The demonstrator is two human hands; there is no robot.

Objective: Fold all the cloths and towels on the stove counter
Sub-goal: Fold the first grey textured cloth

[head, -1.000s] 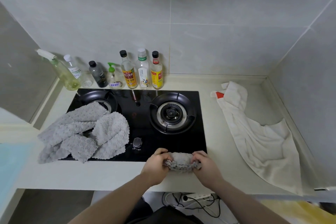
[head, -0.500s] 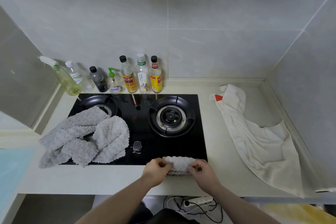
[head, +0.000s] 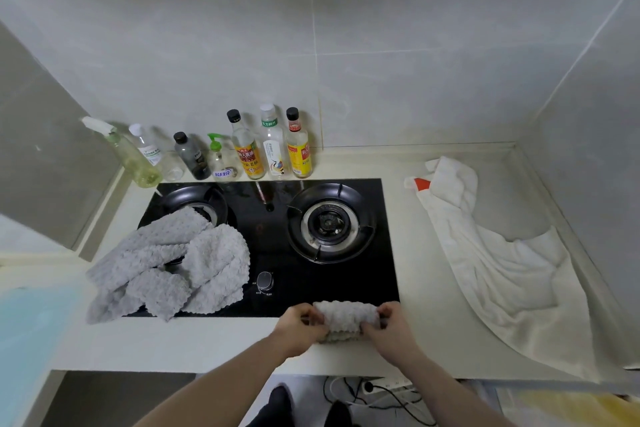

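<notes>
A small grey textured cloth [head: 346,319], folded into a compact bundle, lies at the front edge of the counter just in front of the stove. My left hand [head: 299,328] pinches its left end and my right hand [head: 389,326] pinches its right end. A heap of crumpled grey cloths [head: 166,263] covers the stove's left burner and front left corner. Along the right side of the counter a long white towel [head: 502,270] with a red tag lies spread and rumpled.
The black glass gas stove [head: 346,277] has a bare right burner [head: 330,222] and a knob [head: 265,281]. Several bottles [head: 273,146] and a spray bottle [head: 133,156] line the back wall. Tiled walls close in the rear and right. Cables lie on the floor below.
The small grey bundle has come down from my hands onto the counter's front edge, and both hands have shifted their grip to its two ends. The other cloths have not moved.
</notes>
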